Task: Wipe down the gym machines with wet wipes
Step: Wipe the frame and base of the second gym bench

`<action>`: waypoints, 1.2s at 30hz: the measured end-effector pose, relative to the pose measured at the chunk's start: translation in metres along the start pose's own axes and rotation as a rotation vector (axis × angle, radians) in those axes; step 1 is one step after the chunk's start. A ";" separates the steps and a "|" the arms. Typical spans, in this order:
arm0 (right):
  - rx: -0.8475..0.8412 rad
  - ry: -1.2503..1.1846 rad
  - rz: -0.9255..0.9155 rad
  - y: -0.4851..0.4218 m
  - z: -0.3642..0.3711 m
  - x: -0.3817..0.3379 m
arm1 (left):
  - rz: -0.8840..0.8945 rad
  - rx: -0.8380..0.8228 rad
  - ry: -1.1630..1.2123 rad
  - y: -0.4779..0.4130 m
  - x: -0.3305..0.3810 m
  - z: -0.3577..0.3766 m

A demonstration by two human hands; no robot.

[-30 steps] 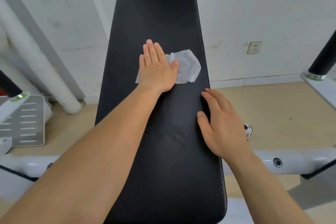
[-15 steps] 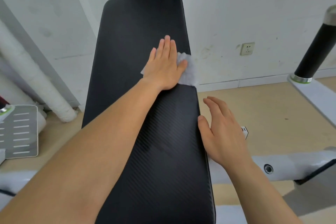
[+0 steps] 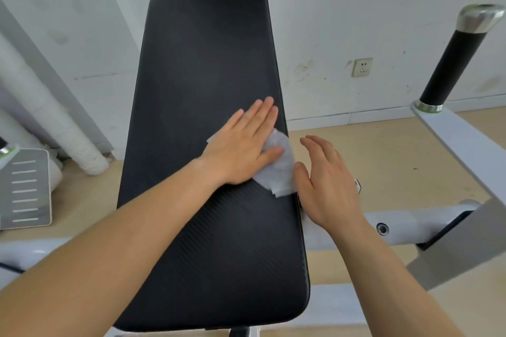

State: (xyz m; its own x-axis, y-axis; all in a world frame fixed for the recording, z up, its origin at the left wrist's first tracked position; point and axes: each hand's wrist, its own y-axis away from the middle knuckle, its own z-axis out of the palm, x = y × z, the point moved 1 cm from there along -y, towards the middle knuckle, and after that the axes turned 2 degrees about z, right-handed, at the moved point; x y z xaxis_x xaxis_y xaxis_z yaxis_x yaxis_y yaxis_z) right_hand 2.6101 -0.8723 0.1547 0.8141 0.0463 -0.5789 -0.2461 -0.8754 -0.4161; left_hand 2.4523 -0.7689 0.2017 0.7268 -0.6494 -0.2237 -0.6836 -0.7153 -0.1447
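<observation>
Black bench pad (image 3: 208, 63) ran lengthwise away from the camera, far end near the wall. Left hand (image 3: 243, 145) lay flat on the pad at its right edge, approx. mid-length, fingers straight and together, palm down; not clenched, no pinch, just pressing on the wet wipe (image 3: 279, 172). The wipe was white and crumpled, partly under the L palm and thumb, the rest sticking out toward the pad's right edge and reaching it. Right hand (image 3: 325, 180) was just beside the pad's right edge, fingers loosely spread and relaxed, holding nothing; its thumb sat next to the wipe's free corner, contact w/ pad or wipe not resolvable. White frame tube (image 3: 397, 224) passed below the R wrist, crosswise to the pad. Black handle (image 3: 460, 60) w/ a metal cap stood tilted at far right on a white arm. Wall socket (image 3: 362, 67) was right of the pad, white pipe (image 3: 54, 117) left of it, grey slotted plate (image 3: 26, 189) at the left edge of view on the floor.
</observation>
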 end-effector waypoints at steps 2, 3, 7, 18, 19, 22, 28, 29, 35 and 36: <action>-0.019 0.017 0.004 0.002 -0.001 0.001 | -0.108 -0.007 0.020 -0.031 -0.016 -0.008; -0.027 0.022 0.006 0.002 -0.001 0.002 | -0.161 -0.005 0.026 -0.044 -0.020 -0.009; -0.026 0.025 0.023 -0.001 -0.003 0.009 | -0.145 0.031 -0.007 -0.029 0.009 0.003; -0.039 0.003 -0.037 0.011 -0.001 -0.010 | -0.198 -0.033 0.048 0.036 -0.018 0.006; -0.045 0.005 -0.045 0.013 0.001 -0.010 | -0.266 -0.027 0.055 0.025 -0.018 0.005; -0.048 0.008 -0.073 0.020 0.003 -0.009 | -0.237 0.010 0.044 0.036 0.021 0.016; 0.039 -0.042 -0.159 0.059 0.010 -0.031 | -0.276 0.036 0.091 0.116 0.072 0.039; 0.031 -0.074 -0.172 0.070 0.013 -0.039 | -0.323 0.037 0.113 0.120 0.071 0.038; -0.078 0.018 -0.343 0.104 0.031 -0.047 | -0.476 0.098 0.485 0.152 0.042 0.030; -0.106 0.047 -0.353 0.104 0.033 -0.045 | -0.449 0.070 0.444 0.164 0.035 0.033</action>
State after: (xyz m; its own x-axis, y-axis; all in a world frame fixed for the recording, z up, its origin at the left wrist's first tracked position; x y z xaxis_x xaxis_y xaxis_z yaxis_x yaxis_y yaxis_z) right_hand 2.5305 -0.9493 0.1142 0.8630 0.3341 -0.3789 0.1079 -0.8546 -0.5079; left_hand 2.3634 -0.9005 0.1384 0.8914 -0.3460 0.2926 -0.2977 -0.9340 -0.1976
